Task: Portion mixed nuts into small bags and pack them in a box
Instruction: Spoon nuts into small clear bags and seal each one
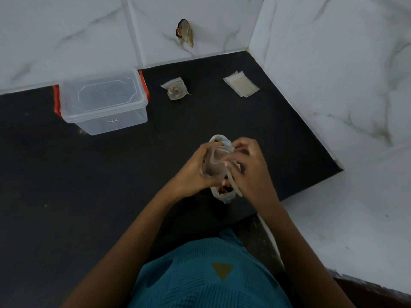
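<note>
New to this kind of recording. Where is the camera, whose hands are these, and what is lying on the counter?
No machine here: a person's two bare hands, filmed by one camera worn on the head, looking down. The left hand grips a small clear bag; the right hand has its fingers at the bag's mouth, whether pinching is unclear. Beneath them sits a larger bag of nuts. On the dark counter farther back: a lidded clear box, one filled small bag, and a stack of empty bags.
</note>
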`<state>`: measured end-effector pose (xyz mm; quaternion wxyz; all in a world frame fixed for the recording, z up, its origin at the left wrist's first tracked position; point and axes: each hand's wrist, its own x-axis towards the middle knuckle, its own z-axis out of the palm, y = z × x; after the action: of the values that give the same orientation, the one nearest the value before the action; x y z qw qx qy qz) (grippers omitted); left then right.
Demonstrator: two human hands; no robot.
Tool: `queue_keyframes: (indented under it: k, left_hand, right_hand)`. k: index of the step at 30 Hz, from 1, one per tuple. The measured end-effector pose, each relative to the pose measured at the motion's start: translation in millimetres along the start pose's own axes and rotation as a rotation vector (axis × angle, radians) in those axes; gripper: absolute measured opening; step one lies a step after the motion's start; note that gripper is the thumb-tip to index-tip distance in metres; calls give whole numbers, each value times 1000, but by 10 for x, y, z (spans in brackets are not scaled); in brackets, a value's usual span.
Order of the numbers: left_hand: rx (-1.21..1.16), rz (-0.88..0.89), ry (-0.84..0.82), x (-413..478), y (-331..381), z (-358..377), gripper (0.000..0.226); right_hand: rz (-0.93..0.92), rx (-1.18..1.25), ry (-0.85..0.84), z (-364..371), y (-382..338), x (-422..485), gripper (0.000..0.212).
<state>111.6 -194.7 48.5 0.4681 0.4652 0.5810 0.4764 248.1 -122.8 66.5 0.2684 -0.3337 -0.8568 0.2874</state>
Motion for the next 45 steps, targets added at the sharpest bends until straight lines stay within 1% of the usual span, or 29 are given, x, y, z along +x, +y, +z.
queue_keyframes:
  k: [1,2,3,4,5,7,9,12,15,16,18,19,21,22,24,25,28,30,32,34,36,38,40,42,45]
  left_hand:
    - [-44,-24,-3,-15,35,-53,63]
    - [-98,-28,31,-29,71,-94,47]
    - [-130,-8,97,-35,110,-122,31]
    - [-119,26,181,-32,150,-140,22]
    - [-93,56,259,-27,177,-149,19]
    - [-62,79,384,-10,211,-155,19]
    - [-43,95,452,7,238,-149,18]
    - [32,136,495,9,260,-90,17]
    - [94,185,555,-1,296,-38,16]
    - [104,194,585,-6,309,-28,15]
    - [111,190,642,-9,320,-19,16]
    - [115,183,652,-7,323,-10,16]
    - [127,189,659,-7,321,23,15]
    - [126,196,671,-7,317,37,15]
    - [123,212,703,-13,317,53,16]
    - [132,228,711,-13,314,60,17]
    - [167,269,723,-16,295,77,20]
    - [169,287,727,-11,278,55,19]
    - [168,291,686,-20,270,20,18]
    - [103,253,597,-34,288,1,15]
    - [-47,196,513,-38,330,7,14]
    - [-151,142,460,-28,365,12,18]
    - [-152,104,417,-3,382,5,20]
    - [-165,76,393,12,389,-2,16]
    - [-236,45,386,26,392,-30,15]
  right_hand:
    - [47,53,16,-41,22,27,10]
    - [81,98,24,-84,41,51,12]
    - [100,131,21,-121,52,77,14]
    - [102,159,0,-151,50,100,15]
    - [100,206,-45,-178,34,117,15]
    - [126,339,-143,-218,-26,142,11]
    - [172,442,-169,-231,-78,169,14]
    - [234,448,-57,-166,-127,211,14]
    - [213,380,57,-115,-204,226,16]
    - [210,407,44,-124,-208,231,21]
    - [265,565,-49,-162,-267,258,34]
    - [282,587,-64,-175,-282,272,37]
    - [277,475,-48,-202,-257,310,33]
    - [300,516,-79,-220,-240,320,30]
    - [357,686,-186,-233,-247,316,26]
    - [379,709,-188,-233,-245,314,26]
    - [395,637,-43,-192,-232,317,25]
    - [403,704,-9,-157,-238,305,25]
    - [430,779,-4,-152,-226,298,25]
    - [443,828,1,-163,-208,304,25]
    - [442,841,1,-170,-194,311,26]
    - [440,844,10,-171,-188,311,27]
    - [454,855,35,-163,-183,307,28]
    - [456,846,54,-148,-173,301,27]
    - [455,877,26,-145,-167,291,16]
